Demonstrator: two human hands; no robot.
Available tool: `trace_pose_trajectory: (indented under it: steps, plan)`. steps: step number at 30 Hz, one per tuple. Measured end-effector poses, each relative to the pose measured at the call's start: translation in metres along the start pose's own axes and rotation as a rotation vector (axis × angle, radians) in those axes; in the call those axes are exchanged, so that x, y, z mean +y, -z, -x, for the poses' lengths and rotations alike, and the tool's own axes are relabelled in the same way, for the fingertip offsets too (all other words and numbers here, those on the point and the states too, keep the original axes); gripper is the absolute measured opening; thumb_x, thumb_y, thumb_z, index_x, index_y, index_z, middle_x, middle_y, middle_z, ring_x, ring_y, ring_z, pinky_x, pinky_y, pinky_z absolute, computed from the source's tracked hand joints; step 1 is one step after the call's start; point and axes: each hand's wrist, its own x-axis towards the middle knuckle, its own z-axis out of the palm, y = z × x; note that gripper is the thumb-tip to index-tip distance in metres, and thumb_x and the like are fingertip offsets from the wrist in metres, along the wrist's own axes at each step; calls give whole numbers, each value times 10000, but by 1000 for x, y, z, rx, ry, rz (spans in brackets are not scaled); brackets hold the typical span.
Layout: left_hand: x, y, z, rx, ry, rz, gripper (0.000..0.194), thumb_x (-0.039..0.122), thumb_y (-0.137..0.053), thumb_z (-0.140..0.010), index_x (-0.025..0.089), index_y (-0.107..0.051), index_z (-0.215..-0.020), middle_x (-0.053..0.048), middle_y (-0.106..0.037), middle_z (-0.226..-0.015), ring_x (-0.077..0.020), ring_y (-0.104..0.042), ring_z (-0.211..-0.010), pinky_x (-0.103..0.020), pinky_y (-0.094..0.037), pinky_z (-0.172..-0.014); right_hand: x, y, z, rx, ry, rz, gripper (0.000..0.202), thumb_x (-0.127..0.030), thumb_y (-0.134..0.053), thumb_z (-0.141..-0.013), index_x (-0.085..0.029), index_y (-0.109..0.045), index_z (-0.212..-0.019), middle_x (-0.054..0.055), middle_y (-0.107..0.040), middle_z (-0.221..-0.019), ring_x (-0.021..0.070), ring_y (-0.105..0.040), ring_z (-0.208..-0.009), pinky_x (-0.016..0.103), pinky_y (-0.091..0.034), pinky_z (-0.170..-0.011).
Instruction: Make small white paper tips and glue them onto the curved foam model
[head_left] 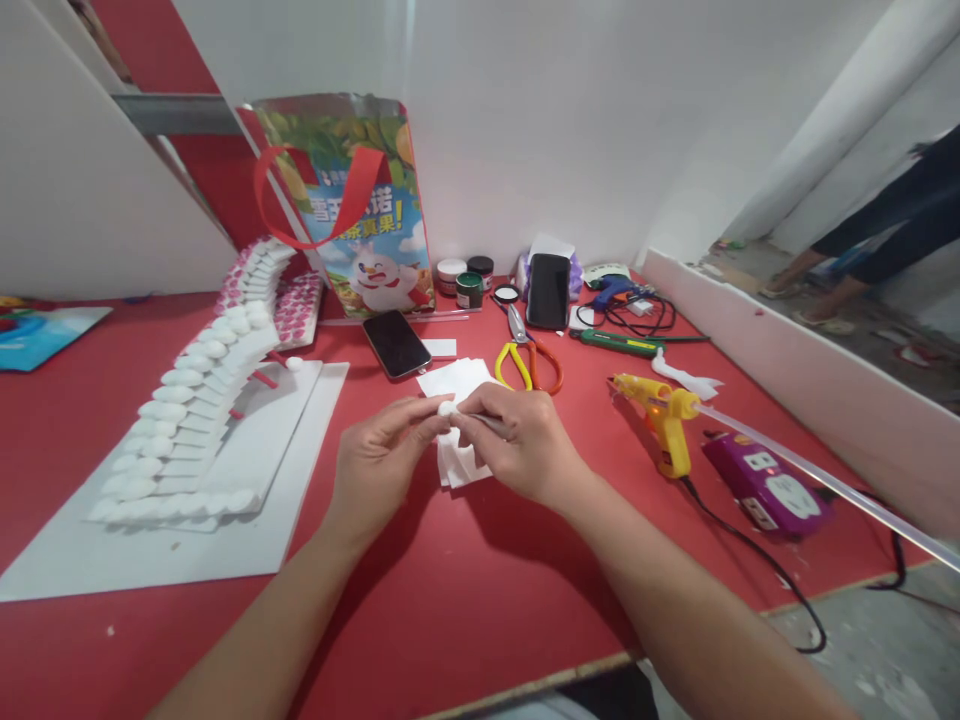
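Over the middle of the red table, my left hand (382,452) pinches a small white rounded piece (448,408) between thumb and fingertips. My right hand (517,435) is closed on a thin greyish stick-like tool (491,424), and its fingertips meet the white piece; the tool's tip is hidden. Under the hands lie white paper sheets (459,470). To the left, on white boards (300,500), stands a curved row of white oval pieces on flat strips (191,395). A single white-tipped piece (295,364) lies near it.
Pliers (529,350), a phone (397,344) and a black device (548,290) lie behind my hands. On the right are a yellow glue gun (660,415) with a long clear stick, and a purple power box (765,485). A printed bag (367,220) and small jars (469,290) stand behind.
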Motion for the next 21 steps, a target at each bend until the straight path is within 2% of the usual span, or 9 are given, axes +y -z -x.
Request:
trace_pose_trajectory:
  steps: [3,5,7,11,14,16,19,21]
  plan:
    - [-1,4,-6,-49,52,58,205,390,-783,-840,254,-843,-981,-55,-825,-918,-234,-760,-800,-382,-636,-771,0,-2,0,2,42,10,219,-309,-578,-956,-214,-593,-759,7,-655,-633,125,-565,-542,252,-409,-572]
    - [-1,4,-6,-35,18,31,202,389,-779,-843,243,-843,-967,-59,-826,-940,-234,-760,-809,-368,-634,-759,0,-5,0,23,64,40,220,-286,-569,-955,-218,-572,-745,-1,-646,-606,122,-554,-529,248,-398,-564]
    - [1,2,-4,-9,-78,-56,191,365,-743,-881,242,-836,-993,-56,-824,-957,-223,-755,-820,-348,-623,-756,1,-7,0,40,50,71,224,-279,-569,-959,-223,-562,-742,-6,-642,-590,125,-555,-527,251,-392,-569]
    - [1,-5,5,55,-380,-322,242,242,-615,-965,229,-808,-1110,-64,-807,-916,-198,-719,-809,-330,-578,-768,2,-10,0,64,-27,84,224,-288,-587,-961,-223,-567,-748,5,-651,-607,139,-580,-543,264,-399,-593]
    - [0,-8,10,56,-465,-370,308,179,-562,-978,225,-776,-1194,-73,-807,-982,-200,-725,-871,-336,-573,-811,2,-9,0,77,-52,57,225,-283,-586,-959,-222,-561,-744,5,-639,-606,146,-599,-560,268,-409,-606]
    - [1,-7,10,49,-392,-302,280,195,-593,-970,236,-784,-1170,-66,-810,-1040,-205,-740,-927,-343,-583,-854,1,-7,-1,60,-55,45,210,-272,-580,-959,-220,-563,-756,6,-649,-626,142,-601,-569,267,-411,-607]
    - [2,-3,4,49,-127,-125,142,265,-723,-897,254,-822,-999,-41,-819,-1007,-223,-759,-926,-359,-606,-867,1,-1,-2,-3,-47,28,162,-259,-578,-955,-210,-600,-802,6,-662,-660,131,-588,-576,259,-405,-597]
    - [3,2,-1,-4,25,12,100,296,-787,-836,253,-826,-918,-36,-822,-941,-236,-765,-882,-367,-623,-826,0,3,-2,-53,-37,14,159,-269,-587,-955,-199,-632,-819,7,-661,-670,125,-577,-578,257,-398,-588]
